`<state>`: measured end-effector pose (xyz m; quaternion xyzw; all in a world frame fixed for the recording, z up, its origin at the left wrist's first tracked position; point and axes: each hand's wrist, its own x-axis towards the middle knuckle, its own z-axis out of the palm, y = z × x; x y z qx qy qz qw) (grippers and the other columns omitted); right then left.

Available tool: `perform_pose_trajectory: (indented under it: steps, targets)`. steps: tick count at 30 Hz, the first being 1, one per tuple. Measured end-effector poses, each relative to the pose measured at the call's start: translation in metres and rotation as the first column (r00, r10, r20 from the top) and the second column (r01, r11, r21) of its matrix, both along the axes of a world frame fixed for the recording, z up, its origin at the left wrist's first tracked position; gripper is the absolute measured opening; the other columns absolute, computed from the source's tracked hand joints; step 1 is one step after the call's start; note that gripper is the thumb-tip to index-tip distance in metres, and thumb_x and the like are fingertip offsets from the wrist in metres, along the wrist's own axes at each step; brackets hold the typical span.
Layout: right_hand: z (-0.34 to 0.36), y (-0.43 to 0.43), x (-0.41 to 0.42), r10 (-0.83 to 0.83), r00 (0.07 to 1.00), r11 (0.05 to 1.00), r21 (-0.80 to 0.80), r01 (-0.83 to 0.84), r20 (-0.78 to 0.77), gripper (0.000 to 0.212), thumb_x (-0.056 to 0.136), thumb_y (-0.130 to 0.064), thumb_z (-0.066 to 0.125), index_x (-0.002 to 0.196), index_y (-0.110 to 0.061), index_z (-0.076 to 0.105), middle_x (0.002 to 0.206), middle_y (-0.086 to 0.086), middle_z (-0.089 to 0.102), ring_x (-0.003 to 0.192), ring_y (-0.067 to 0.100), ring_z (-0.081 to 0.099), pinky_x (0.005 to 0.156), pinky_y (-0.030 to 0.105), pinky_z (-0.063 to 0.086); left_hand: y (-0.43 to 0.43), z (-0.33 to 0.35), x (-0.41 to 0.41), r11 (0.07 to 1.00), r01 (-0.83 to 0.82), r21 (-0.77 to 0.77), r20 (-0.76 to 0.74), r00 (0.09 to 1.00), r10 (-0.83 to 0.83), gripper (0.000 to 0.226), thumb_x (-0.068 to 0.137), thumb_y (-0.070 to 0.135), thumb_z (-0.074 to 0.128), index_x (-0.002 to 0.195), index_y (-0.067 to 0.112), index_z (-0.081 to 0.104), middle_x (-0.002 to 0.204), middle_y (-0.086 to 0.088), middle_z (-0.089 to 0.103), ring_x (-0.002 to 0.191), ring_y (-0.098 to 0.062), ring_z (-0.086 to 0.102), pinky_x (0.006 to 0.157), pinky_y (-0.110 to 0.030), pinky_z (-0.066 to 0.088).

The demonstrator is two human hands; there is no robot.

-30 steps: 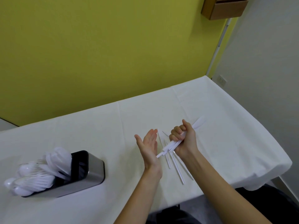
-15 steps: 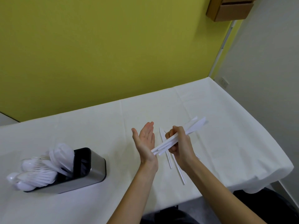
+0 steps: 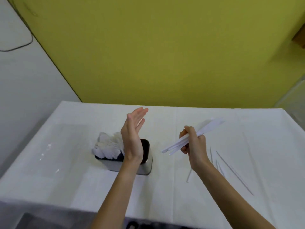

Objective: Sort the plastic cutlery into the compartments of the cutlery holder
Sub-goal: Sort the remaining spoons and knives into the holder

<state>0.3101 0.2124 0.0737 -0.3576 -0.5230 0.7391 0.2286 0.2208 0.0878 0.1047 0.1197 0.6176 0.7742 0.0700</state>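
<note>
My right hand point(image 3: 194, 144) grips a bundle of white plastic knives point(image 3: 191, 138), blades pointing up to the right, handle ends down to the left. My left hand point(image 3: 132, 136) is held up flat with straight fingers, holding nothing, in front of the steel cutlery holder point(image 3: 145, 167). The holder's left compartments are full of white plastic spoons and forks point(image 3: 107, 146); its right compartment point(image 3: 146, 150) looks dark and is partly hidden by my left wrist. Several loose white knives point(image 3: 231, 169) lie on the tablecloth to the right of my right forearm.
A white cloth covers the table point(image 3: 66, 162), whose near edge runs along the bottom of the view. A yellow wall point(image 3: 165, 55) stands behind it. A brown box point(image 3: 299, 37) hangs at the upper right, and a black cable point(image 3: 24, 42) runs along the grey wall at the left.
The view has swung left, bringing the holder to the centre. My hands have moved apart: the left one now stands over the holder, the right one still carries the knife bundle.
</note>
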Motion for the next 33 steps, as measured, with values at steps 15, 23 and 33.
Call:
perform_pose_trajectory:
  steps: [15,23,33]
  targets:
    - [-0.020,-0.126,-0.056,0.018,0.996,0.934,0.355,-0.047,0.083,0.026,0.090,-0.020,0.063,0.065,-0.014,0.057,0.059,0.002,0.057,0.051,0.009,0.054,0.050,0.021,0.043,-0.134,-0.053,-0.069,0.950,-0.218,-0.222,0.091,0.966,0.243,0.057,0.088,0.054,0.032,0.119,0.017,0.063,0.128,0.002,0.060,0.120,-0.006,0.050,0.091,-0.008,0.035]
    - [-0.020,-0.140,-0.053,0.082,0.924,0.750,0.587,-0.304,0.373,0.045,0.075,-0.051,0.072,0.097,-0.019,0.049,0.074,-0.010,0.060,0.065,0.005,0.060,0.054,0.018,0.046,-0.140,-0.091,-0.078,0.994,-0.086,-0.061,0.377,0.920,0.103,0.058,0.104,0.040,0.017,0.127,0.003,0.056,0.124,-0.014,0.062,0.104,-0.017,0.061,0.082,-0.020,0.047]
    - [-0.021,-0.136,-0.056,0.181,0.965,0.333,0.912,-0.240,0.188,0.065,0.090,-0.007,0.060,0.142,-0.022,0.025,0.151,-0.001,0.030,0.139,0.015,0.033,0.112,0.025,0.030,-0.142,-0.106,-0.077,0.997,-0.075,-0.037,0.443,0.893,0.084,0.062,0.103,0.044,0.014,0.130,0.007,0.056,0.126,-0.011,0.063,0.118,-0.021,0.058,0.104,-0.035,0.041]
